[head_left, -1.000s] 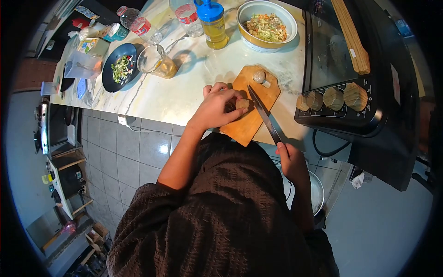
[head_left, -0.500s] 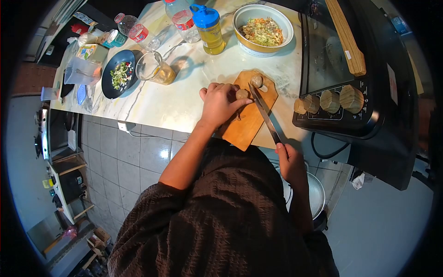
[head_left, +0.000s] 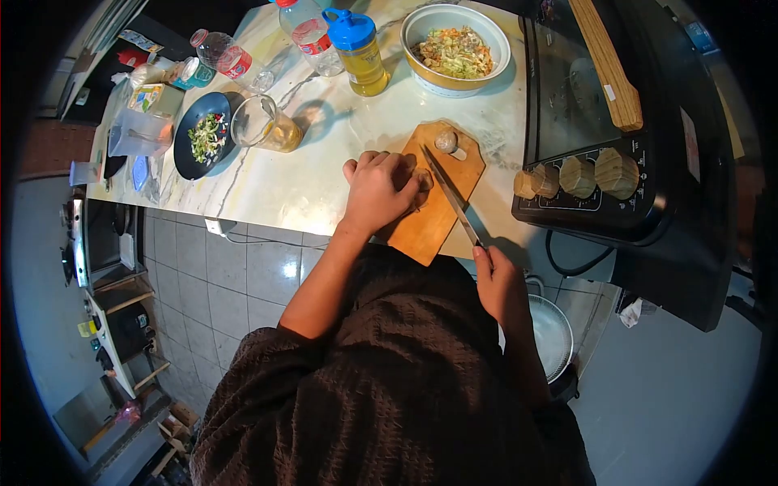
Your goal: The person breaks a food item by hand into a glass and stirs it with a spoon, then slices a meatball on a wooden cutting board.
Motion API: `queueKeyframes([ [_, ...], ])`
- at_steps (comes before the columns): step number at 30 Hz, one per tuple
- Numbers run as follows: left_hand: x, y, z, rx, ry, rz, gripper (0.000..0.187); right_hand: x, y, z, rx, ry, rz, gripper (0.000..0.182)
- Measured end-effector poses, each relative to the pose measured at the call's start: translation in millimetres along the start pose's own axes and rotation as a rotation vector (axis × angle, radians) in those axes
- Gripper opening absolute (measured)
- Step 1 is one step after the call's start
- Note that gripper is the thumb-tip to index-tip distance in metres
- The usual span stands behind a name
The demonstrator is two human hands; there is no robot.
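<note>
A wooden cutting board [head_left: 444, 202] lies at the counter's front edge. My left hand [head_left: 379, 193] is closed on a small round brown piece [head_left: 421, 178] at the board's left side; its fingers partly cover it. My right hand [head_left: 498, 279] grips the handle of a long knife [head_left: 456, 204], whose blade slants over the board with its tip up and left, just right of the held piece. Another round brown ball [head_left: 446, 142] rests near the board's far end, beside the hanging hole, apart from the blade.
A bowl of shredded vegetables [head_left: 412, 61] and an oil bottle [head_left: 365, 69] stand behind the board. A glass jug [head_left: 258, 130] and dark plate [head_left: 185, 150] are at left. A black oven [head_left: 583, 209] stands close on the right.
The knife has moved left, its tip now away from the far ball. My right hand has shifted slightly left with it. My left fingers cover more of the held piece.
</note>
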State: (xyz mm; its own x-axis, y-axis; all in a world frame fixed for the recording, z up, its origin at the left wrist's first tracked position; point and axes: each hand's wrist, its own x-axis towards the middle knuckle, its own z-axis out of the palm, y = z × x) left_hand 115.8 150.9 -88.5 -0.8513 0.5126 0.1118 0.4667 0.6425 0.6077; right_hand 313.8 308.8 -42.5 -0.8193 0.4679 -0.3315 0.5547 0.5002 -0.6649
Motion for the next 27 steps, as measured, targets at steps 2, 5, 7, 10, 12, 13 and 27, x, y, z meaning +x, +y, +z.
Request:
queueKeyframes([
  [2, -3, 3, -4, 0.028, -0.023, 0.01, 0.029, 1, -6, 4, -0.019, 0.026, -0.036, 0.034],
  [5, -6, 3, -2, 0.027, -0.037, 0.011, 0.029, 4, -12, 7, -0.066, 0.069, -0.089, 0.033],
  [7, -7, 2, 0, -0.006, -0.026, 0.003, 0.028, 7, -13, 9, -0.107, 0.061, -0.115, 0.031],
  [10, -8, 1, 2, -0.025, -0.009, 0.012, 0.028, 10, -12, 12, -0.167, 0.068, -0.143, 0.031],
  [12, -8, 2, 1, -0.018, -0.018, -0.006, 0.028, 12, -8, 15, -0.171, 0.074, -0.161, 0.031],
  [13, -7, 1, 1, -0.017, -0.018, -0.008, 0.028, 13, -7, 15, -0.174, 0.081, -0.178, 0.031],
  [27, -8, 3, 4, 0.001, -0.018, -0.037, 0.03, 11, -20, 20, -0.257, 0.01, -0.128, 0.031],
])
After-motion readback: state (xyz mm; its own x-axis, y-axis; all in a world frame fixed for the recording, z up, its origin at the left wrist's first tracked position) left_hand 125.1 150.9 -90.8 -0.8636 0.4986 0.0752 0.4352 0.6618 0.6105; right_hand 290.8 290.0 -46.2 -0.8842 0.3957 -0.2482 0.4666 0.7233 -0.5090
